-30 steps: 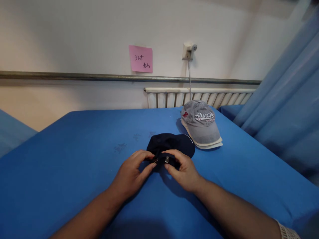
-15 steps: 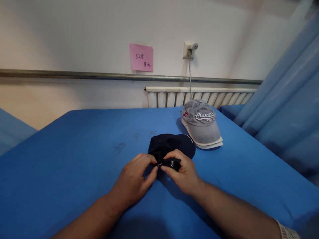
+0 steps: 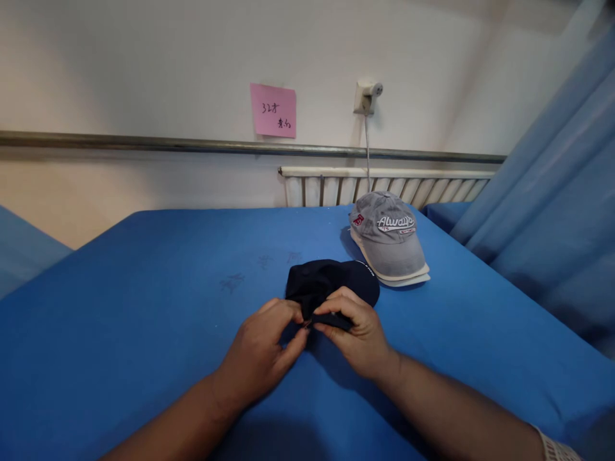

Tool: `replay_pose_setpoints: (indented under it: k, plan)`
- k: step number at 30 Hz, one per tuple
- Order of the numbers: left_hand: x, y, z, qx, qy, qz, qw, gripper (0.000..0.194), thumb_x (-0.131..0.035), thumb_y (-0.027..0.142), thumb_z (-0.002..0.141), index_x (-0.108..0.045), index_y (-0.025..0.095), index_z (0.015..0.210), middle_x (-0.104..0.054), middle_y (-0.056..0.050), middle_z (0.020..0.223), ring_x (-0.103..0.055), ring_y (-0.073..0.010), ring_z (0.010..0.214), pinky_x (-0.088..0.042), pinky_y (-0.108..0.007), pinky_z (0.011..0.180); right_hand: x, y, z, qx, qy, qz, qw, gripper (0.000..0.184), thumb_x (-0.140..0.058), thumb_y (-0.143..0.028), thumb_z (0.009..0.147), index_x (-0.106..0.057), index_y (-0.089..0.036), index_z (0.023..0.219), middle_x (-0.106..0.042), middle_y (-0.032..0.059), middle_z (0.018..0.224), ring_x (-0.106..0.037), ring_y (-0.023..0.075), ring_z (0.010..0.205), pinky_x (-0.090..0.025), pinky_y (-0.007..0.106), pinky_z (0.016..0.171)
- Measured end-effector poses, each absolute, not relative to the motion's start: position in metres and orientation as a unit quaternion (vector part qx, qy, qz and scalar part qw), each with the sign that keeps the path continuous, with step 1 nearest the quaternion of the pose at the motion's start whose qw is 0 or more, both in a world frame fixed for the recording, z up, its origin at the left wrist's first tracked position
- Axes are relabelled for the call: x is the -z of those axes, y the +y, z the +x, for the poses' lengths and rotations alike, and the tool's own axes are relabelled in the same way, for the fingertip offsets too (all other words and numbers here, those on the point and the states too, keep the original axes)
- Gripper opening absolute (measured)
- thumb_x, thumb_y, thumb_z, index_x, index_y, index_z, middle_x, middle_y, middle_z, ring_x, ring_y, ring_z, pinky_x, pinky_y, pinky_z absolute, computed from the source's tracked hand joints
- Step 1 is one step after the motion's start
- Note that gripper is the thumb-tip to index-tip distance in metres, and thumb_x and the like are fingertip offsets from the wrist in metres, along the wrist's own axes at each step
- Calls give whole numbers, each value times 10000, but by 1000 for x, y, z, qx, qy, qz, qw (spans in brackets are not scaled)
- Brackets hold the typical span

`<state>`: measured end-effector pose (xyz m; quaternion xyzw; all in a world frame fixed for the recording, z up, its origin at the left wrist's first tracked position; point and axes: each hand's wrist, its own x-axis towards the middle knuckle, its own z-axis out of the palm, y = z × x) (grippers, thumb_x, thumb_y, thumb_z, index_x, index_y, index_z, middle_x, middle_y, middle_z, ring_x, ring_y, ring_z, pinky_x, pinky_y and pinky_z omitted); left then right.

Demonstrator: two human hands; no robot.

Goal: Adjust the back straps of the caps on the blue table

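Observation:
A dark navy baseball cap [image 3: 314, 278] lies on the blue-covered bed, its brim pointing right with small white lettering along the edge. My left hand [image 3: 264, 346] pinches the cap's back strap near its small metal buckle [image 3: 308, 324], thumb and forefinger close together. Just to the right, my right hand [image 3: 353, 333] grips the dark strap [image 3: 332, 319] between thumb and fingers. The fingertips of both hands nearly meet and partly hide the buckle. Behind the navy cap, to the right, sits a grey cap [image 3: 387, 224] with "Always" on its front, stacked on another pale-brimmed cap.
The blue sheet [image 3: 144, 307] spreads under everything. Along the wall run a metal rail [image 3: 192, 146] and a white radiator [image 3: 331, 190]. A plug [image 3: 369, 93] with a cord and a pink note [image 3: 273, 110] are above. Blue curtains [image 3: 552, 166] hang at the right.
My right hand has tilted the strap and shifted slightly down, so the bright buckle piece beside its fingers no longer shows. The left fingertips have moved slightly right; the navy cap's brim shifts slightly.

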<state>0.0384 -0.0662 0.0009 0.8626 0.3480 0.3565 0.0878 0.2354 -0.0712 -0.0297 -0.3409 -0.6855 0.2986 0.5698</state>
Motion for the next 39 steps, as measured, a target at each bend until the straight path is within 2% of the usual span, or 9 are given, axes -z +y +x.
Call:
replay_pose_setpoints:
  k: [5,15,25,31,35,39]
  plan:
    - [-1,-67,37,-352,363,859,85,62,-560,152,902,-539,209,890,-626,2,801,-605,-159,747,-482,-298,692,25,-76,235,-255,-697,-342,576,129,-722,-201,855,-665,-253,959,-592,17,923,-602,163,851,-501,293,737]
    - [-1,-71,41,-360,372,851,93,75,-559,162,887,-513,216,864,-603,6,787,-593,-159,730,-482,-303,685,27,-78,237,-290,-721,-339,531,278,-575,-208,958,-696,-324,1180,-551,5,870,-577,137,776,-498,264,674]
    - [-11,-70,39,-345,365,864,37,64,-536,150,904,-546,212,893,-656,-14,821,-624,-174,754,-504,-319,705,30,-78,236,-270,-713,-350,544,259,-564,-211,960,-683,-290,1177,-590,21,881,-603,153,793,-514,283,695]
    - [-8,-70,38,-369,339,864,58,120,-546,125,923,-594,214,988,-705,-17,899,-648,-162,795,-518,-316,761,23,-81,235,-280,-695,-362,555,235,-725,-264,856,-714,-263,1090,-654,44,982,-652,194,901,-546,338,808]
    - [-2,-71,38,-341,314,884,67,167,-555,128,932,-622,235,1041,-731,-28,975,-672,-179,870,-519,-337,805,23,-80,231,-299,-667,-377,569,190,-781,-286,801,-725,-252,979,-640,23,921,-657,176,839,-558,319,757]
    - [0,-72,43,-355,320,876,65,105,-564,135,923,-614,225,944,-717,-21,902,-657,-167,805,-527,-320,759,22,-80,229,-296,-668,-378,569,116,-773,-263,789,-708,-246,884,-619,8,861,-637,158,776,-550,301,711]
